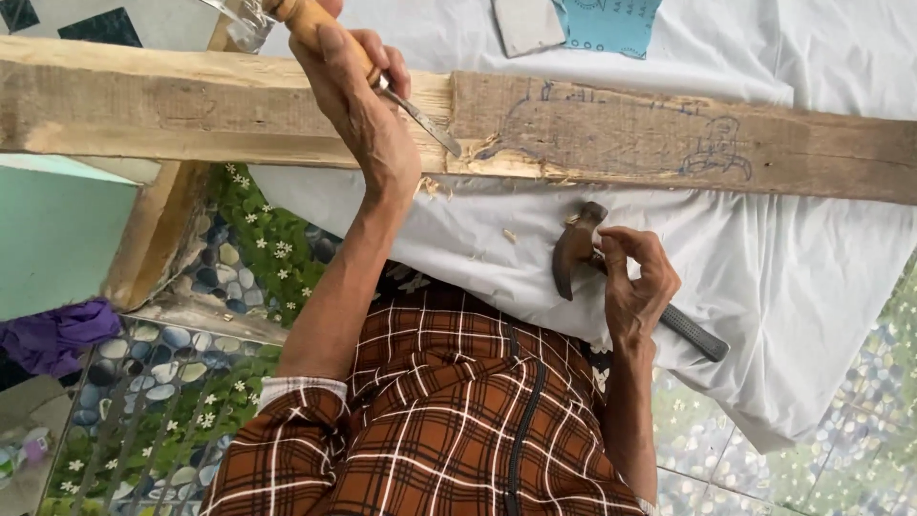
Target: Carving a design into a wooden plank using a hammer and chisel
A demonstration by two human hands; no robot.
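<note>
A long weathered wooden plank [669, 134] lies across the view, with blue pen drawings [716, 148] on its right part. My left hand [358, 96] grips a chisel by its wooden handle [301, 14]. The metal blade [425, 122] slants down to a freshly cut pale notch on the plank's near edge. My right hand [635, 282] holds a hammer just below its dark head [573, 250], low over a white cloth [783, 258] and apart from the chisel. Pale wood chips [435, 186] lie under the notch.
A blue sheet [611, 21] and a grey sheet [525, 24] lie on the cloth beyond the plank. A wooden post [158, 239] runs down at the left over a pebble-and-flower patterned surface [220, 277]. A purple cloth [57, 330] lies at the far left.
</note>
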